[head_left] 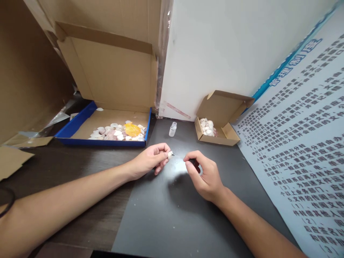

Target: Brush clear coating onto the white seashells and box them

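Observation:
My left hand (154, 158) is closed, with a small white seashell (170, 154) pinched between thumb and fingers. A thin dark bit sticks out from the shell's right side. To the right of it, apart from the shell, my right hand (202, 173) is curled with thumb and forefinger brought close together. Something dark shows inside its curl, too hidden to name. Both hands are over a dark grey mat (156, 211). Beyond them stands a small clear bottle (172, 129) with a pale lower part.
At the back left, an open blue-sided cardboard box (107, 142) holds many pale shells and an orange scallop shell (132, 129). A smaller open cardboard box (219, 140) with white shells (206, 127) sits at the back right. A printed poster (303, 143) borders the right side.

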